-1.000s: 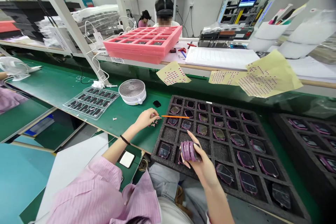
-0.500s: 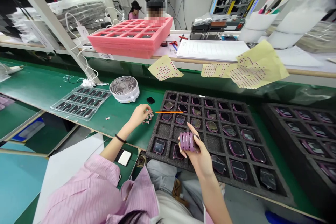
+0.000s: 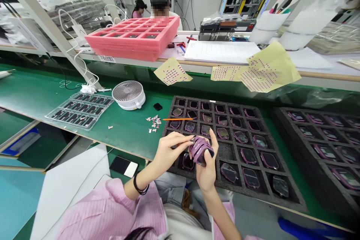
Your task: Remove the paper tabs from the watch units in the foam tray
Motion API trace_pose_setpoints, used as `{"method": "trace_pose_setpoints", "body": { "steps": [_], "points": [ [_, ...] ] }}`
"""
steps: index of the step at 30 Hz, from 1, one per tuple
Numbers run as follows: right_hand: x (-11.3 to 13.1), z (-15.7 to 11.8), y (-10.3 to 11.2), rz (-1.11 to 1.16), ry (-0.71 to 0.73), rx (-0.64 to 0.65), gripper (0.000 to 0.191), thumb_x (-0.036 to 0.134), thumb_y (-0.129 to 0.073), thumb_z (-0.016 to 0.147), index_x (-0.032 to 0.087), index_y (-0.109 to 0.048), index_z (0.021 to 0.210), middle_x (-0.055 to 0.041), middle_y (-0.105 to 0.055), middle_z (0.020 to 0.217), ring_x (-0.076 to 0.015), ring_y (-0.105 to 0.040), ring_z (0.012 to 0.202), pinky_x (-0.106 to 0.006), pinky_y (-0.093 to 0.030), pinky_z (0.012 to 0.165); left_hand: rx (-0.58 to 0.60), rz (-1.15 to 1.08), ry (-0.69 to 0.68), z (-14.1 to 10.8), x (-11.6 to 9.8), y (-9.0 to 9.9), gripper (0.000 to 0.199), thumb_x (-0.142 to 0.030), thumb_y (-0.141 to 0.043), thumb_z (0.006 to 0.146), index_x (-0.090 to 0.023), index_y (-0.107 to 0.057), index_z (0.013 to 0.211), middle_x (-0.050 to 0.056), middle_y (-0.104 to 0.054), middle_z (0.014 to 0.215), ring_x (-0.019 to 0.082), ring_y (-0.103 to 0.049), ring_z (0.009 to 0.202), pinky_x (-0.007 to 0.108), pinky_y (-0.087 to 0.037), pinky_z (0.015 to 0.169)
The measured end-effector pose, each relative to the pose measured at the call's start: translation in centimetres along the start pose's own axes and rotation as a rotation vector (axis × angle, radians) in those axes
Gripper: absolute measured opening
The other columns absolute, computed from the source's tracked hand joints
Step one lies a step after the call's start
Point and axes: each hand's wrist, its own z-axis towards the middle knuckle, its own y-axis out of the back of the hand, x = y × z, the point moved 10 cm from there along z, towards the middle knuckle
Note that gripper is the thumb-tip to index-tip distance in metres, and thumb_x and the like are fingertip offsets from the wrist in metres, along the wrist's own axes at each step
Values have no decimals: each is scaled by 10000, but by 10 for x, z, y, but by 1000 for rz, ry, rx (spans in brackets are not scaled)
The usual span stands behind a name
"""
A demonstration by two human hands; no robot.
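Observation:
My right hand (image 3: 207, 167) is wrapped around a stack of several purple watch cases (image 3: 199, 150), over the front of the dark foam tray (image 3: 227, 153). The cases fan slightly apart. At the stack's upper left edge my left hand (image 3: 170, 150) meets it, thumb and fingers pinched together; whatever they hold is hidden or too small to make out. Purple-framed watch cases (image 3: 248, 156) sit singly in many of the tray's compartments. Left of the tray lies a scatter of small pale pieces (image 3: 154, 122), beside a thin orange stick (image 3: 178, 119) that reaches over the tray.
Left on the green bench (image 3: 118, 135) stand a round white fan (image 3: 128, 95) and a clear tray (image 3: 50, 117) of small dark parts. A black watch body (image 3: 158, 106) lies near the fan. Another foam tray (image 3: 300, 157) is at right. Above runs a shelf with a pink foam tray (image 3: 123, 50).
My left hand has moved right from the small pale pieces to the stack in my right hand. The stack has tilted and its cases are more fanned. The view has shifted slightly.

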Motion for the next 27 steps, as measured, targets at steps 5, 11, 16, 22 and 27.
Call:
{"method": "trace_pose_setpoints", "body": {
  "steps": [5, 11, 16, 22, 27],
  "points": [
    [14, -2, 5, -118, 221, -49, 610, 416, -600, 792, 350, -403, 1365, -31, -509, 1162, -221, -497, 1075, -402, -359, 993, -40, -4, -7, -2, -4, -1, 218, -215, -621, 866, -219, -725, 1058, 37, -690, 810, 123, -616, 728, 233, -512, 674],
    [14, -4, 7, -149, 231, -55, 673, 444, -597, 789, 347, -332, 1400, -48, -464, 1212, -245, -463, 1126, -440, -299, 1049, -50, -12, -27, -4, -6, -5, 229, -206, -622, 864, -233, -721, 1068, 23, -643, 758, 113, -573, 687, 224, -482, 629],
    [21, -7, 8, -188, 292, -77, 643, 441, -572, 811, 338, -332, 1399, -58, -446, 1235, -252, -438, 1164, -446, -265, 1076, 10, -4, -12, -6, -4, -15, 264, -310, -560, 905, -218, -712, 1101, 28, -573, 726, 123, -525, 685, 237, -445, 621],
    [29, -8, 15, -225, 379, -127, 675, 459, -551, 807, 304, -315, 1420, -69, -451, 1246, -259, -465, 1133, -473, -320, 1022, 516, -328, 274, -30, 18, -59, 582, -496, -317, 972, -169, -354, 1452, -55, -394, 537, 83, -350, 476, 202, -350, 486],
    [19, -7, 11, -277, 355, -87, 605, 447, -464, 864, 290, -314, 1429, -63, -477, 1193, -236, -471, 1106, -463, -349, 988, 651, -327, 367, -46, 27, -66, 627, -524, -257, 975, -184, -217, 1499, -78, -347, 507, 80, -313, 454, 195, -293, 468]
  ]
}}
